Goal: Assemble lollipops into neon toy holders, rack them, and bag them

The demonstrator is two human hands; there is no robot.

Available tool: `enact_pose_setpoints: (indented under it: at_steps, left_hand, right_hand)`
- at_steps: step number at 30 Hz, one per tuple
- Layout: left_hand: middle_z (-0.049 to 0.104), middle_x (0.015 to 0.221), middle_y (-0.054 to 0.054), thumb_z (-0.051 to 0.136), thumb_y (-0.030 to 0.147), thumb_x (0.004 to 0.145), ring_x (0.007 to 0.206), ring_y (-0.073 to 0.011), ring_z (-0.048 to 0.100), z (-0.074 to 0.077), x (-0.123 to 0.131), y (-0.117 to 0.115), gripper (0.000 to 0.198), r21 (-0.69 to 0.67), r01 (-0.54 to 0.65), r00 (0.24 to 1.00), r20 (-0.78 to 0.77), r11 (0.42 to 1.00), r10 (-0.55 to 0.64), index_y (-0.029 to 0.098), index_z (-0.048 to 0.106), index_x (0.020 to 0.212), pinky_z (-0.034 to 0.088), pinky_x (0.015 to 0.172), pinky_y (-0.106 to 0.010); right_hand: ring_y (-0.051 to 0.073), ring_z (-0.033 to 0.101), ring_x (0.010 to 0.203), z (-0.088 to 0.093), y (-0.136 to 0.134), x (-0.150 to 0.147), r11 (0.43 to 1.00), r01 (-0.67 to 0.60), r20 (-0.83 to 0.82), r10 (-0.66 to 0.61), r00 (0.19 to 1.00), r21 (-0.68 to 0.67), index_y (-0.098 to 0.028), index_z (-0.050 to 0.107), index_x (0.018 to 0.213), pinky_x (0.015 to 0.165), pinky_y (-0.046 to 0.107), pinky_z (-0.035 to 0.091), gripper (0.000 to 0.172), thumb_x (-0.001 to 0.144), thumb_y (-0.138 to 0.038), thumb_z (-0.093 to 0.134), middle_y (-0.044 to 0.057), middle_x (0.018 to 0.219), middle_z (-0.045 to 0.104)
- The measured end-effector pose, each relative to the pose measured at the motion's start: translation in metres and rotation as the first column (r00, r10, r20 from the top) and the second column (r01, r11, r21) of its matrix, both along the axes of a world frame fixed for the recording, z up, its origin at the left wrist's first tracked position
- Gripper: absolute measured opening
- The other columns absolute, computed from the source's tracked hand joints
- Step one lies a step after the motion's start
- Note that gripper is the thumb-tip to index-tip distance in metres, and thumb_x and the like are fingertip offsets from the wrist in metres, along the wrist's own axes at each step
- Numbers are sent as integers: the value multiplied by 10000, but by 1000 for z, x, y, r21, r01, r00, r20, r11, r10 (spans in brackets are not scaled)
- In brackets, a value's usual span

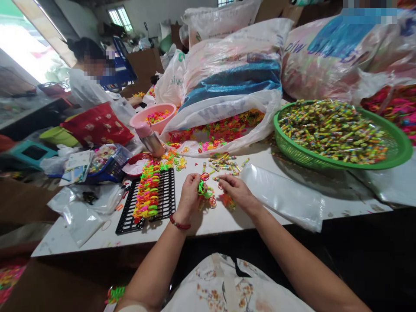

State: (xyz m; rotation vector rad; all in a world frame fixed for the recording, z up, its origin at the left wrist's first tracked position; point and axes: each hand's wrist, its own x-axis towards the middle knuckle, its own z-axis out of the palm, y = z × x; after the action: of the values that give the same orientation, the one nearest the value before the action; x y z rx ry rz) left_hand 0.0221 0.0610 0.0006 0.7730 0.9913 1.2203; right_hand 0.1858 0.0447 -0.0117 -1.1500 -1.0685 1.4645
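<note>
My left hand (189,196) is closed around a small bunch of coloured rubber rings (205,190) over the white table (211,219). My right hand (234,189) pinches more rings and a small coloured piece just to the right, nearly touching the left. A black grid rack (165,195) lies left of my hands, with a thick row of bright rings (147,195) laid on it. Loose rings and small striped sticks (224,164) are scattered just beyond my fingers.
A green basket (398,151) full of striped sticks stands at the right. An open sack (208,110) spills rings behind, beside a pink bowl (155,116) and a metal flask (152,141). Clear plastic bags (282,197) lie right of my hands. Another person (86,82) sits far left.
</note>
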Motion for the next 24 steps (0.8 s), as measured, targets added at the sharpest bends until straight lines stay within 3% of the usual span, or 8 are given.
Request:
enact_pose_setpoints:
  at_steps: [6, 9, 17, 21, 24]
  left_hand:
    - [509, 654, 72, 693, 471, 806, 469, -46, 457, 5, 9, -25, 351, 27, -12, 1000, 17, 1000, 12, 206, 482, 897, 387, 446, -157]
    - [523, 694, 64, 663, 483, 831, 480, -51, 466, 4, 11, -29, 340, 63, -19, 999, -31, 998, 21, 208, 482, 916, 405, 456, -169]
    - [515, 758, 52, 589, 513, 871, 550, -74, 491, -1, 13, -35, 310, 136, -29, 982, -179, 990, 54, 230, 470, 907, 449, 504, -198]
    - [511, 757, 43, 575, 523, 879, 571, -82, 491, -1, 13, -38, 308, 154, -27, 969, -240, 988, 64, 232, 478, 912, 448, 512, -198]
    - [516, 757, 45, 607, 529, 857, 562, -77, 500, 0, 13, -40, 331, 132, 8, 980, -200, 991, 19, 233, 480, 933, 455, 515, -198]
  right_hand:
    - [99, 486, 571, -4, -24, -10, 991, 28, 78, -38, 996, 128, -196, 713, 971, 528, 234, 399, 332, 805, -479, 661, -17, 714, 614]
    - [102, 497, 592, -2, -30, -14, 992, 48, 43, -54, 998, 120, -192, 728, 1006, 552, 238, 400, 360, 786, -474, 691, -12, 724, 639]
    - [80, 539, 581, 6, -42, -24, 991, 53, -343, -93, 935, -123, -197, 737, 894, 573, 216, 448, 400, 620, -466, 849, 2, 741, 711]
    - [70, 536, 578, 7, -45, -24, 979, 34, -441, -121, 889, -200, -175, 744, 862, 570, 204, 452, 361, 609, -394, 877, 13, 741, 712]
    - [54, 518, 568, 7, -46, -23, 967, -16, -503, -118, 856, -254, -156, 733, 803, 558, 183, 443, 301, 620, -343, 881, 0, 714, 683]
